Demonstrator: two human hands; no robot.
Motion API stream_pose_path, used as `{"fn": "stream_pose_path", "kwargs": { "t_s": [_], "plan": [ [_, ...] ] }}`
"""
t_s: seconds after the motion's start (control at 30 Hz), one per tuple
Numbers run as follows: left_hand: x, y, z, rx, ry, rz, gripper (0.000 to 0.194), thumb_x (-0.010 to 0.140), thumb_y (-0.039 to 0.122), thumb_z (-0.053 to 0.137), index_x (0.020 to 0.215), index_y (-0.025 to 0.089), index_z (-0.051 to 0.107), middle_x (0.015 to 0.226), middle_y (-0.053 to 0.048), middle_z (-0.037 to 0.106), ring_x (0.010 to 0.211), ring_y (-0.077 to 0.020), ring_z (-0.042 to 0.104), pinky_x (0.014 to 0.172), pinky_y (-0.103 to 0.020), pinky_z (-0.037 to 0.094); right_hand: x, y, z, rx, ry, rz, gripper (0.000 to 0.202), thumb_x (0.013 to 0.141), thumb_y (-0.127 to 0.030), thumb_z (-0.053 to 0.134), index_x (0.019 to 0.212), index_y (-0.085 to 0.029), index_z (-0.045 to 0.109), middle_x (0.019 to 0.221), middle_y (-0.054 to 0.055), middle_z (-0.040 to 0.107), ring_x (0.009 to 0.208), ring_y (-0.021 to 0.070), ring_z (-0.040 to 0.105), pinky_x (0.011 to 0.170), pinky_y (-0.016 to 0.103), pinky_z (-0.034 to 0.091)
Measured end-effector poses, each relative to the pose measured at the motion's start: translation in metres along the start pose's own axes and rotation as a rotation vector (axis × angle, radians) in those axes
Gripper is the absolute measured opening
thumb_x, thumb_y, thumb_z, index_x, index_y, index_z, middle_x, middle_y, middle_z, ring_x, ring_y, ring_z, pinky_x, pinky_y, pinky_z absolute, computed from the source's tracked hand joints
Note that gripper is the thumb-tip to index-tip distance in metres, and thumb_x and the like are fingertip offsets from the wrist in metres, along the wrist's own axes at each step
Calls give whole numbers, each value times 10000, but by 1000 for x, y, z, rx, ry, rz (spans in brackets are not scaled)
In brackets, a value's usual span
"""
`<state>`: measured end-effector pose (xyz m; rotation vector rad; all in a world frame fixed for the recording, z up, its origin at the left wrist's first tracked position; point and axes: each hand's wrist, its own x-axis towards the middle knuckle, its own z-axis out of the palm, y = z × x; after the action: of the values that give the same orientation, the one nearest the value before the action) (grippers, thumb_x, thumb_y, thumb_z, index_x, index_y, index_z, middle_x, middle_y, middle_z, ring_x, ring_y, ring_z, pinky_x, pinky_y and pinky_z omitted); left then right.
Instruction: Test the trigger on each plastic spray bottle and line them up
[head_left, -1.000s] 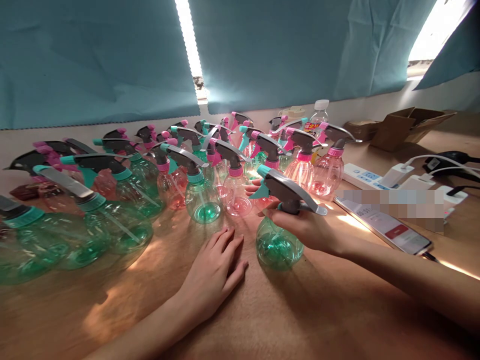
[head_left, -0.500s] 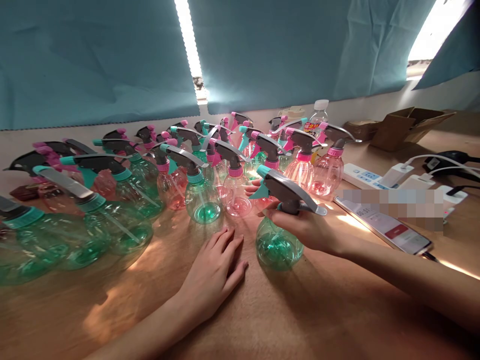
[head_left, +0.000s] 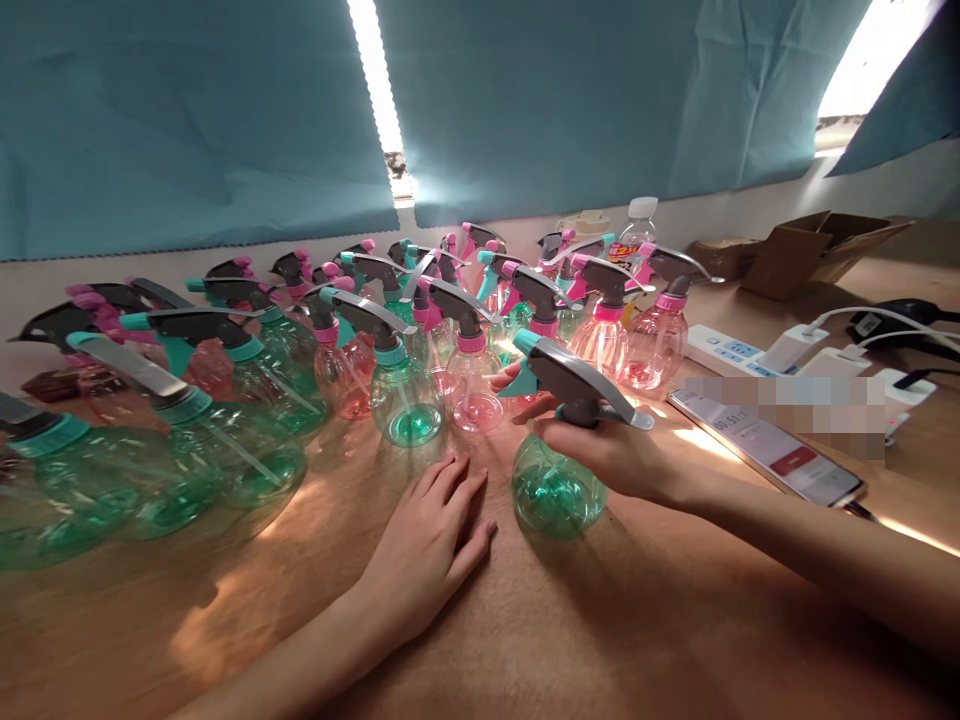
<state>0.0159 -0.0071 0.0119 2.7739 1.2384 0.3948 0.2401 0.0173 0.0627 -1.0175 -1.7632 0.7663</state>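
My right hand is wrapped around the neck of a green spray bottle, just under its grey and turquoise trigger head. The bottle stands upright on the wooden table; my palm hides its collar. To its left, my left hand lies palm down on the tabletop, fingers stretched out and nothing in them. Beyond its fingertips are a green spray bottle with a turquoise collar and a clear pinkish spray bottle with a pink collar.
Many more green and pink spray bottles crowd the left and back. To the right lie a phone and a white power strip with plugged-in cables. An open cardboard box and a capped plastic bottle stand behind; a blue curtain hangs there.
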Motion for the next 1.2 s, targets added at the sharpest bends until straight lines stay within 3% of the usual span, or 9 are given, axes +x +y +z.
{"fn": "stream_pose_path", "kwargs": {
  "t_s": [0.2,0.3,0.4,0.6,0.87,1.0,1.2],
  "plan": [
    [1,1,-1,10,-7,-8,402,962,343,477,1290,118,535,1383,-177,499,1290,-332,420,1034,-529,390,2,-14,2,136,16,58,282,683,-125,522,947,-222,547,733,-21,553,591,124,475,528,290,382],
    [1,1,0,8,-2,-6,393,958,329,485,1285,118,537,1373,-178,509,1292,-330,417,1032,-525,393,1,-19,0,115,-4,22,182,664,-80,499,745,-229,432,581,-75,347,487,79,288,450,258,241],
    [1,1,0,4,1,-10,391,957,319,486,1280,105,540,1368,-188,509,1290,-334,418,1030,-526,395,0,-21,-2,107,-19,-10,276,645,-51,482,638,-226,269,561,-79,200,492,73,179,444,259,158],
    [1,1,-1,-5,12,-9,388,958,336,476,1281,131,539,1371,-167,513,1292,-327,423,1035,-516,398,0,-22,-3,152,-51,-10,281,664,-58,477,614,-223,256,564,-75,208,499,71,180,427,248,149],
    [1,1,0,-6,11,-13,392,960,339,475,1286,131,536,1373,-168,511,1287,-330,427,1030,-519,400,0,-14,-1,121,-4,-33,171,669,-86,505,680,-227,408,566,-80,240,498,83,217,453,259,192],
    [1,1,-1,-4,20,-10,391,963,347,467,1292,145,529,1371,-160,514,1287,-324,428,1027,-514,403,0,-3,1,24,21,-57,135,689,-101,526,734,-228,528,593,-60,351,535,107,350,499,277,300],
    [0,1,0,-30,48,-13,386,957,348,479,1292,162,527,1363,-151,521,1285,-326,432,1026,-511,404,2,1,2,37,5,-55,251,710,-109,556,896,-258,634,650,-19,551,653,189,554,606,352,472]
  ]
}}
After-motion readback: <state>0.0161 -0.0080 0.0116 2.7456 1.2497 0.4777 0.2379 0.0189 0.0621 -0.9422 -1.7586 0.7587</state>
